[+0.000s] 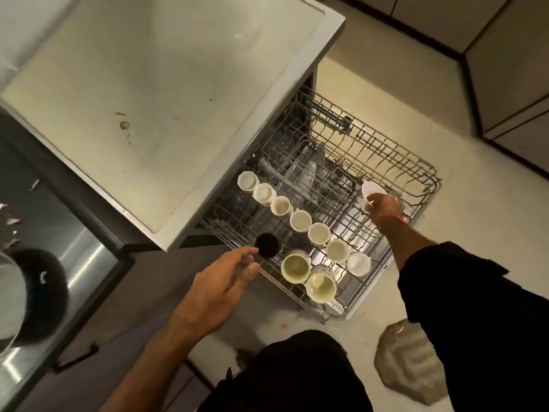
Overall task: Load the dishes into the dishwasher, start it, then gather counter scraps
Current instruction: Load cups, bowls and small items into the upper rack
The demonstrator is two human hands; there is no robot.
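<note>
Cups [300, 220], white and upright, run in a diagonal row across the pulled-out rack [416, 162]. I see my right hand [383, 208] holding a small white cup [372, 190] at the rack's far side. My left hand [219, 289] hovers beside a black cup [267, 244], fingers loosely spread, holding nothing.

1. The pulled-out wire rack [395, 150] carries a diagonal row of seven white cups [300, 220], mouths up.
2. Two larger cups [295, 268] and a black cup [267, 244] stand at its near edge.
</note>
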